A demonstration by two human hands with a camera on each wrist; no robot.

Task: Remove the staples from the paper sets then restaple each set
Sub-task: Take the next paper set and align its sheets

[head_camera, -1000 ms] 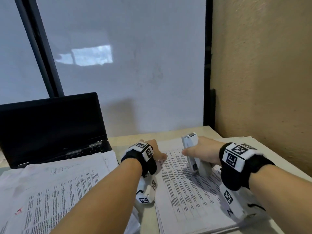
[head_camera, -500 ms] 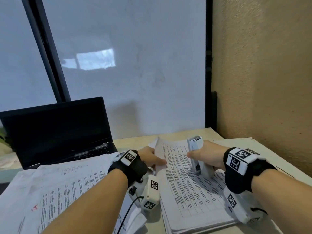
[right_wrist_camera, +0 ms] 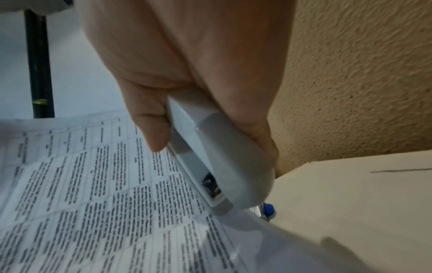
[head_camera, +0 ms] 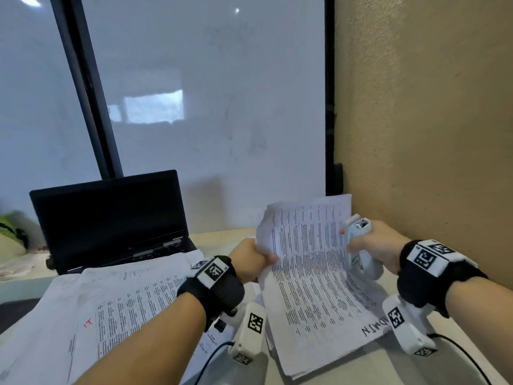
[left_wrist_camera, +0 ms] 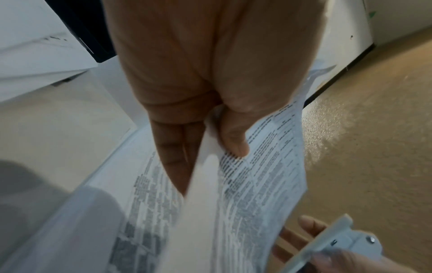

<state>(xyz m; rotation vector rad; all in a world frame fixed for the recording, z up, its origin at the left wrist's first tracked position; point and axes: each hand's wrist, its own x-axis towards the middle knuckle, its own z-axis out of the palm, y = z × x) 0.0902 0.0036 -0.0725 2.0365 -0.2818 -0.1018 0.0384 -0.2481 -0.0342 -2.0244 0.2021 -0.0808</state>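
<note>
Beside desk stapler (right_wrist_camera: pixel 224 166), blue pen (right_wrist_camera: pixel 268 209)

Page text (head_camera: pixel 305 254) — blurred, unreadable

Handwritten capitals "DMIN" — the start cut off by the wrist camera — run along the near edge of the lifted paper set (head_camera: pixel 311 273); its printed table text is too blurred to read.

I'm gripping smooth white plastic stapler (head_camera: pixel 358 247) | I'm pinching thin matt printed paper set (head_camera: pixel 311 262) (it's curling softly) | wall (head_camera: pixel 430 120) is looking rough, grainy tan plaster | laptop (head_camera: pixel 111 212) is showing matt black | desk (right_wrist_camera: pixel 350 194) is looking smooth, pale
</note>
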